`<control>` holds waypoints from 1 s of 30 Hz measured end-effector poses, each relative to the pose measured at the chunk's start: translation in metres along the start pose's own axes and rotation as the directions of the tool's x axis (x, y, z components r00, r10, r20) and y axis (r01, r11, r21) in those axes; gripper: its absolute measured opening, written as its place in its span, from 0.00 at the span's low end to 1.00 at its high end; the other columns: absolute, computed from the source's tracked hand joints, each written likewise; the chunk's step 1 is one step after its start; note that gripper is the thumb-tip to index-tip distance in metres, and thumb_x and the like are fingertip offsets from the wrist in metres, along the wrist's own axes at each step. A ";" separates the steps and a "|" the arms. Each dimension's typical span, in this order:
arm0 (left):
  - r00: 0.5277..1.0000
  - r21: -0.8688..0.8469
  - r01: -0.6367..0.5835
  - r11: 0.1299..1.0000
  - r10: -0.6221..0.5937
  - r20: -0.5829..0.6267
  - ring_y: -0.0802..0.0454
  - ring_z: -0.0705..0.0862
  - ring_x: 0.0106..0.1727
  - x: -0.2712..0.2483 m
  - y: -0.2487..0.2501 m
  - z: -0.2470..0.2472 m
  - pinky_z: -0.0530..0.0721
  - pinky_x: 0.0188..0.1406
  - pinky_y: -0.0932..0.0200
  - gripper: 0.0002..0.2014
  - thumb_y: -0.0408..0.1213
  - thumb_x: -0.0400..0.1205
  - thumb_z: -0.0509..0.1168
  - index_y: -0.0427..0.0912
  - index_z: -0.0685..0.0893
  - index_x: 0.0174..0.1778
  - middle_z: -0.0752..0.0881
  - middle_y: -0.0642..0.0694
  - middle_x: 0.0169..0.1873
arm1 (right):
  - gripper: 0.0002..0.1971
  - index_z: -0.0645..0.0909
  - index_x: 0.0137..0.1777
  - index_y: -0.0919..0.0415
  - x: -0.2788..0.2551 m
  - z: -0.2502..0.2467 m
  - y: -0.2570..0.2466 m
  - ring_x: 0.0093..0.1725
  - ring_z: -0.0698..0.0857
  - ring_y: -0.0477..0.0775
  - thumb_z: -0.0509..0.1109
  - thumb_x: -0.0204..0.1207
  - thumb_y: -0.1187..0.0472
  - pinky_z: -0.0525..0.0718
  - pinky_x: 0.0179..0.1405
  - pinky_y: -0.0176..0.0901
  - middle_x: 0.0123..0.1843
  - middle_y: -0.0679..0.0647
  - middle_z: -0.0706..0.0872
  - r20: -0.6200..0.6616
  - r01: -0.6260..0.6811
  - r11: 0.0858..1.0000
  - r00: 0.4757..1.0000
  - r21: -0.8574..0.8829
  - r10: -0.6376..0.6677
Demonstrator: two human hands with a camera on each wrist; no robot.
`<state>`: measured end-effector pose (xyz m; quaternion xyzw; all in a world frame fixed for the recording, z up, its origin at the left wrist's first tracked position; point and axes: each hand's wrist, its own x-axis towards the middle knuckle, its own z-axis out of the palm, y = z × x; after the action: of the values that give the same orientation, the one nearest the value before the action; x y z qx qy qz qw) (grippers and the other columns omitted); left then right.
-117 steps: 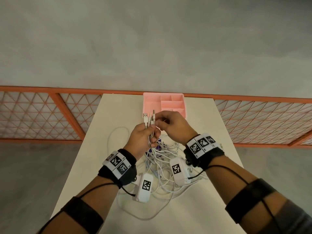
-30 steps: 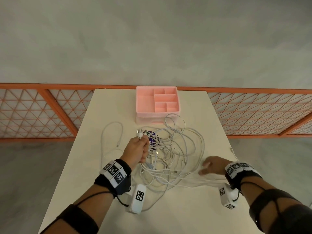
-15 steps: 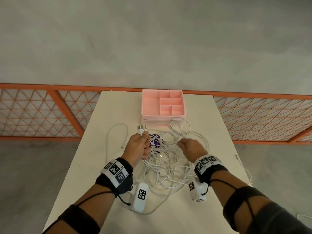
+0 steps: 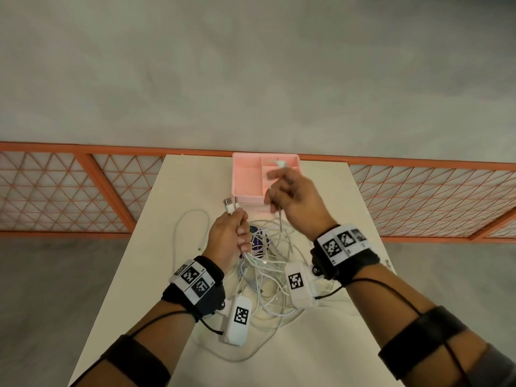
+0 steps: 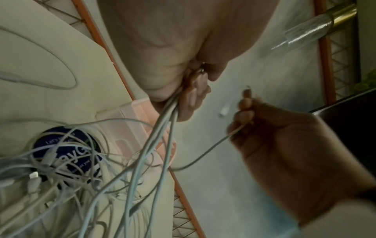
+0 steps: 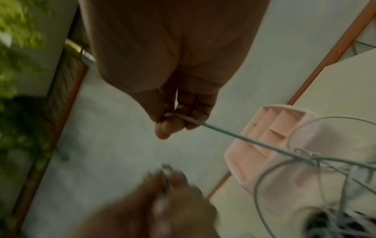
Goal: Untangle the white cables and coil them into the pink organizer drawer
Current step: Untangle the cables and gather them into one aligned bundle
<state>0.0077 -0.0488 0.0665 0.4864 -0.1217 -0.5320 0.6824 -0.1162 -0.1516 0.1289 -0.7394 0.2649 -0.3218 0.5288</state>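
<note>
A tangle of white cables (image 4: 268, 277) lies mid-table, in front of the pink organizer drawer (image 4: 247, 178) at the far edge. My left hand (image 4: 240, 230) grips a bundle of cable ends, their USB plugs (image 4: 230, 205) sticking up from the fist. In the left wrist view its fingers (image 5: 193, 95) curl round several strands (image 5: 162, 128). My right hand (image 4: 275, 188) is raised over the organizer and pinches one thin white cable (image 6: 223, 131) between thumb and fingers (image 6: 164, 127). That cable's plug (image 4: 282, 163) hangs above the compartments.
A blue round disc (image 4: 258, 241) sits under the tangle. One cable loop (image 4: 190, 227) lies on the table (image 4: 156, 261) to the left. An orange mesh railing (image 4: 83, 191) runs behind the table's far edge, with grey floor beyond.
My right hand has risen from the tangle toward the organizer, drawing one cable up with it. The left hand keeps its grip on the plug bundle, almost unmoved.
</note>
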 end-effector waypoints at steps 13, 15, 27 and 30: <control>0.997 -0.379 0.069 0.923 -0.056 0.043 0.51 0.73 0.29 0.006 0.007 -0.016 0.72 0.25 0.60 0.19 0.51 0.90 0.52 0.43 0.78 0.41 0.78 0.47 0.30 | 0.15 0.88 0.55 0.58 -0.038 0.032 0.038 0.36 0.82 0.44 0.63 0.82 0.73 0.83 0.43 0.39 0.38 0.56 0.90 0.220 -0.114 0.986 0.965 -0.125 0.139; 0.998 -0.360 0.065 0.931 -0.055 0.036 0.52 0.72 0.29 0.006 0.008 -0.015 0.71 0.32 0.58 0.19 0.50 0.90 0.52 0.43 0.78 0.41 0.76 0.49 0.28 | 0.14 0.89 0.54 0.55 -0.038 0.028 0.040 0.37 0.82 0.46 0.64 0.82 0.71 0.84 0.48 0.50 0.39 0.58 0.89 0.229 -0.106 0.981 0.963 -0.160 0.141; 1.000 -0.344 0.010 0.939 -0.001 0.027 0.56 0.66 0.22 0.010 0.004 -0.012 0.74 0.23 0.60 0.16 0.47 0.91 0.54 0.42 0.78 0.43 0.68 0.52 0.24 | 0.16 0.88 0.50 0.42 -0.047 0.011 0.059 0.38 0.85 0.53 0.68 0.82 0.66 0.83 0.49 0.46 0.36 0.55 0.88 0.275 -0.127 0.970 0.944 -0.207 0.182; 1.000 -0.309 -0.012 0.951 0.019 0.020 0.58 0.63 0.21 0.010 0.007 -0.011 0.69 0.20 0.63 0.17 0.48 0.91 0.54 0.43 0.77 0.41 0.65 0.53 0.23 | 0.08 0.88 0.48 0.50 -0.047 0.005 0.066 0.37 0.85 0.47 0.71 0.79 0.64 0.84 0.46 0.44 0.36 0.52 0.88 0.240 -0.138 0.948 0.948 -0.287 0.211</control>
<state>0.0234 -0.0512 0.0627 0.3666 -0.0484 -0.5447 0.7527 -0.1467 -0.1342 0.0560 -0.8138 0.2968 -0.1318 0.4819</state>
